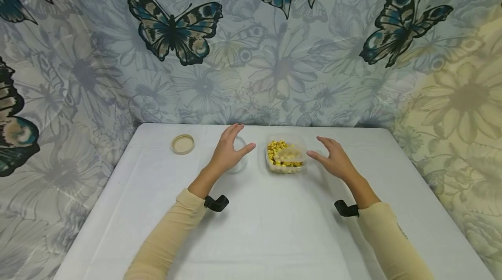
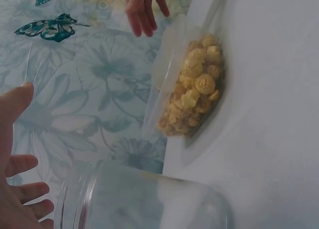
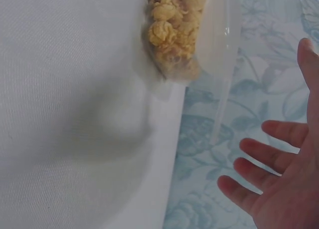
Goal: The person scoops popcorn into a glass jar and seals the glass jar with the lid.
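White-covered table against a butterfly-print backdrop; left hand spread, fingers straight, holding nothing, poised over a clear jar; right hand likewise spread and empty, just right of the clear container of yellow pieces; tan lid lies well apart, far left.

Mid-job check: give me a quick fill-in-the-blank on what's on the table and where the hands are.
1. The clear container between the two hands holds ____ puffed pieces.
2. The round beige lid lies to the ____ of the left hand.
3. The right hand has its fingers spread and holds ____.
4. Under the left hand stands an empty clear ____.

Missing words: yellow; left; nothing; jar
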A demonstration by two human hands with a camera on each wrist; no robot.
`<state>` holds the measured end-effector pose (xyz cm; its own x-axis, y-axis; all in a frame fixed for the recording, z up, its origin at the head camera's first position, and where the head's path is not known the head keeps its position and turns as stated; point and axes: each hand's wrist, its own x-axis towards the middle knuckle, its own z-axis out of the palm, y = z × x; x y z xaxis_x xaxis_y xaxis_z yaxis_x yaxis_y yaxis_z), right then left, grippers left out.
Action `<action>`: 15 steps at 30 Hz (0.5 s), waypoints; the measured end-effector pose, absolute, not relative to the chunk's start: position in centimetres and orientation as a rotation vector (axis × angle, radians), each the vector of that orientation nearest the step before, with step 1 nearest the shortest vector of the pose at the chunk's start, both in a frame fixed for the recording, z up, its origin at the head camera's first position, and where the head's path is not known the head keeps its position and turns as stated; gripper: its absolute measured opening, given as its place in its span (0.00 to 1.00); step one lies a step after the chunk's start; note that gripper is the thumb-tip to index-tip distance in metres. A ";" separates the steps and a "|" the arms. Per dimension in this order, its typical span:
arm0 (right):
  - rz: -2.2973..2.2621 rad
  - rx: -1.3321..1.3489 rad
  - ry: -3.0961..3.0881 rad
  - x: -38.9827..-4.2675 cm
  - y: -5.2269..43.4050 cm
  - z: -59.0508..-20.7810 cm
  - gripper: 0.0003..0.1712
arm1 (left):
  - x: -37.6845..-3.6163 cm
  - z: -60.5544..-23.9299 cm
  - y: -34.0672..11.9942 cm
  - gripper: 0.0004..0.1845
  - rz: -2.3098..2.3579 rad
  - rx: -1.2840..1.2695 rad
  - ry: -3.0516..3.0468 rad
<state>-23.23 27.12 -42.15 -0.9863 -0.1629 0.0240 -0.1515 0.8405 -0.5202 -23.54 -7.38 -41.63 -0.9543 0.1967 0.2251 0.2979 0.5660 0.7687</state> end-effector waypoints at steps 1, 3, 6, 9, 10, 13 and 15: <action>-0.845 -0.259 2.989 -23.2 27.1 -42.1 0.48 | -23.5 -41.6 -7.1 0.40 -1.347 -0.438 -2.675; -0.845 -0.266 2.982 -23.3 27.1 -42.1 0.47 | -23.5 -41.6 -6.7 0.40 -1.351 -0.459 -2.673; -0.845 -0.275 2.978 -23.4 27.1 -42.2 0.45 | -23.5 -41.4 -6.0 0.39 -1.356 -0.481 -2.678; -0.852 -0.282 2.982 -23.6 27.2 -42.4 0.44 | -23.6 -41.4 -5.3 0.39 -1.345 -0.515 -2.681; -0.854 -0.284 2.984 -23.7 27.2 -42.5 0.44 | -23.6 -41.4 -5.1 0.39 -1.335 -0.530 -2.680; -0.867 -0.294 2.985 -23.9 27.4 -42.8 0.43 | -23.6 -41.6 -4.3 0.39 -1.311 -0.572 -2.676; -0.877 -0.293 2.983 -24.1 27.5 -43.1 0.42 | -23.5 -41.8 -3.9 0.39 -1.293 -0.594 -2.680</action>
